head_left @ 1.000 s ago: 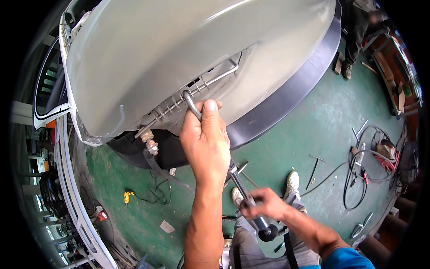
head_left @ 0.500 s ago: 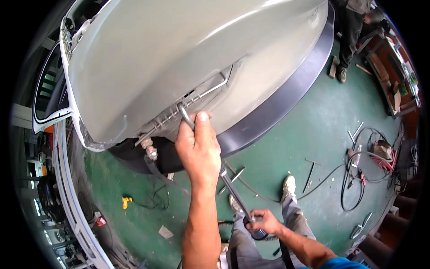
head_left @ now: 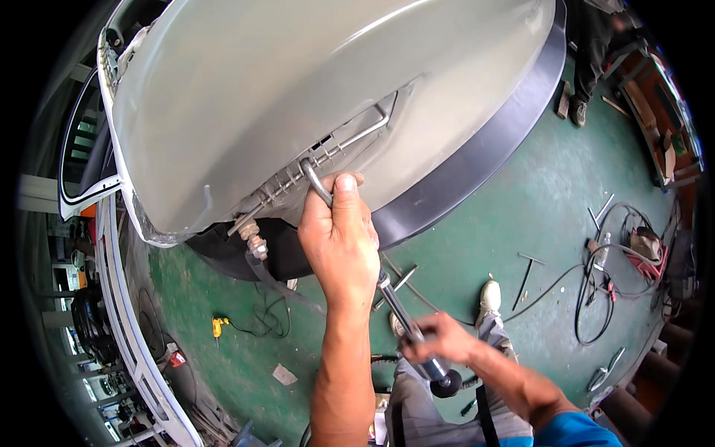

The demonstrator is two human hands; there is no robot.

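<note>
A slide hammer (head_left: 395,302) slants across the middle of the view, its metal hook (head_left: 316,180) caught on a thin metal rod (head_left: 331,155) along the pale car panel (head_left: 298,82). My left hand (head_left: 339,249) is closed round the hook end, thumb on top. Lower down, my right hand (head_left: 439,339), slightly blurred, grips the slide hammer's shaft near its thick lower part; a round black end shows below it. The rod runs through a row of small metal rings on the panel, one end bent. At its lower-left end sits a clamp-like metal fitting (head_left: 252,237) with a strap.
A dark bumper strip (head_left: 477,171) edges the panel. On the green floor lie a yellow power tool (head_left: 219,328), a T-handled tool (head_left: 527,279), and coiled cables (head_left: 581,320) beside a red machine (head_left: 649,253). Another person's legs (head_left: 588,67) stand far right near a workbench.
My right hand has moved up the slide hammer toward my left hand, exposing more of the thick lower part. My left hand still holds the hook end. The whole view has shifted slightly.
</note>
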